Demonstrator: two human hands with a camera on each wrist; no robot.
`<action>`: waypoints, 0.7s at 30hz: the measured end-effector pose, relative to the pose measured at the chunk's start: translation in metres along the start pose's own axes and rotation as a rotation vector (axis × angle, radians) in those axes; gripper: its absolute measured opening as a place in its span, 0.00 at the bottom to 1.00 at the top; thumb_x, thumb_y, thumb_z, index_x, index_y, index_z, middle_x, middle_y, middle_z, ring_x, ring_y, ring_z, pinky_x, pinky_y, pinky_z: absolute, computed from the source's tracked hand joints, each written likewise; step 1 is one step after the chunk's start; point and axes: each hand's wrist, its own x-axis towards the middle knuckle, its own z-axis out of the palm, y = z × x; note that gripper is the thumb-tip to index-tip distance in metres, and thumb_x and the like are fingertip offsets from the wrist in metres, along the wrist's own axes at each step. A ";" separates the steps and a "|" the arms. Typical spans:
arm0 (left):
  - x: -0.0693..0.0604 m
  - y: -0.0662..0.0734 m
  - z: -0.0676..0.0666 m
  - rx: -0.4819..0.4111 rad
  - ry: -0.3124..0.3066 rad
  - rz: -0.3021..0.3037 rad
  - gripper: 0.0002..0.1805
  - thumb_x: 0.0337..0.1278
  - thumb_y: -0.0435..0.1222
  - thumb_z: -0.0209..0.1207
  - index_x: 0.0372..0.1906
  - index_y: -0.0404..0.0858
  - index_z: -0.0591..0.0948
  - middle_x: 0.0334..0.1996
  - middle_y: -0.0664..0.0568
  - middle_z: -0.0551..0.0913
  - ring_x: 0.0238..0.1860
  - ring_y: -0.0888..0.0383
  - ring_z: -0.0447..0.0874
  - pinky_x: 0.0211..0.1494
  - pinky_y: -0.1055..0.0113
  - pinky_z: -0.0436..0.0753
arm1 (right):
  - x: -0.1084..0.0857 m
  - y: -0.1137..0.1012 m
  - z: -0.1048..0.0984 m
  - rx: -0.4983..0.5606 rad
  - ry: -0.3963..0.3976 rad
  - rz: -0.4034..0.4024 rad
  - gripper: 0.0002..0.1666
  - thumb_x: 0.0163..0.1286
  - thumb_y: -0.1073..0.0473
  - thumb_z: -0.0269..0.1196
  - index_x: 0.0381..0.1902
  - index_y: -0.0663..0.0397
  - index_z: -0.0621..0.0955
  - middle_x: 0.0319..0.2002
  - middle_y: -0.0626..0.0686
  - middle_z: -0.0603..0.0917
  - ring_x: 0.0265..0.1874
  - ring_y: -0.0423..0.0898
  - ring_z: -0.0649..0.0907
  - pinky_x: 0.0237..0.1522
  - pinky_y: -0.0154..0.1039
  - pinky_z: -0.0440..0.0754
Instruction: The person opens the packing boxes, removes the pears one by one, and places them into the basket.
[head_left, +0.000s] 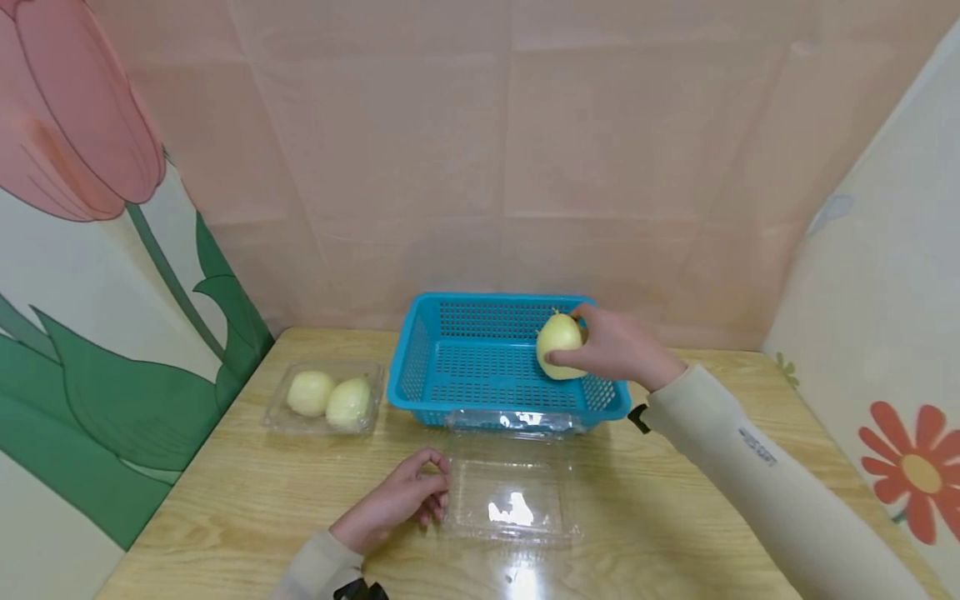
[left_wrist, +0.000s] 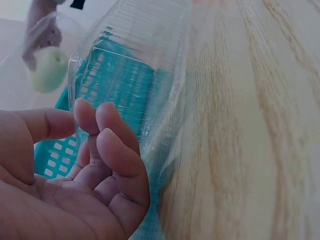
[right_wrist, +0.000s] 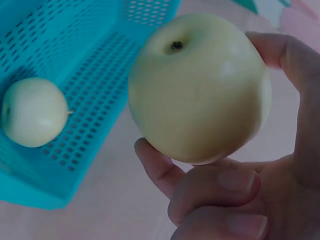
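The right hand [head_left: 618, 343] clasps a pale yellow fruit [head_left: 561, 346], thumb on one side and fingertips on the other, and holds it over the right end of the blue basket [head_left: 401, 367]; the left wrist view shows it raised above the rim. Inside the basket, a second fruit [right_wrist: 35, 112] rests on the perforated floor, apart from the held one. The basket stands near the far edge of the wooden table [head_left: 645, 508].

Nearer the front edge, the left hand [head_left: 401, 497] is well apart from the right and from the held fruit. Its fingers are bent, at the left edge of a clear plastic container [head_left: 510, 483] just in front of the basket; I cannot tell whether they pinch the rim. Towards the table's far left corner, a clear box [head_left: 273, 417] holds two more fruits [head_left: 330, 398] side by side.
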 end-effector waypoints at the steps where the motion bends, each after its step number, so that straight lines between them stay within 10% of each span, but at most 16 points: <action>1: 0.000 0.000 0.000 0.000 0.001 0.000 0.16 0.68 0.36 0.54 0.53 0.31 0.68 0.26 0.50 0.79 0.26 0.57 0.78 0.26 0.68 0.76 | 0.005 0.002 0.002 -0.010 -0.014 -0.003 0.47 0.58 0.32 0.68 0.61 0.62 0.73 0.41 0.55 0.82 0.31 0.49 0.79 0.28 0.40 0.75; 21: 0.000 0.000 0.000 0.002 0.001 -0.007 0.15 0.69 0.36 0.54 0.53 0.30 0.69 0.27 0.49 0.79 0.27 0.57 0.78 0.27 0.68 0.76 | 0.048 0.018 0.044 -0.155 -0.347 0.055 0.46 0.53 0.38 0.73 0.61 0.62 0.74 0.43 0.54 0.81 0.39 0.51 0.78 0.39 0.46 0.79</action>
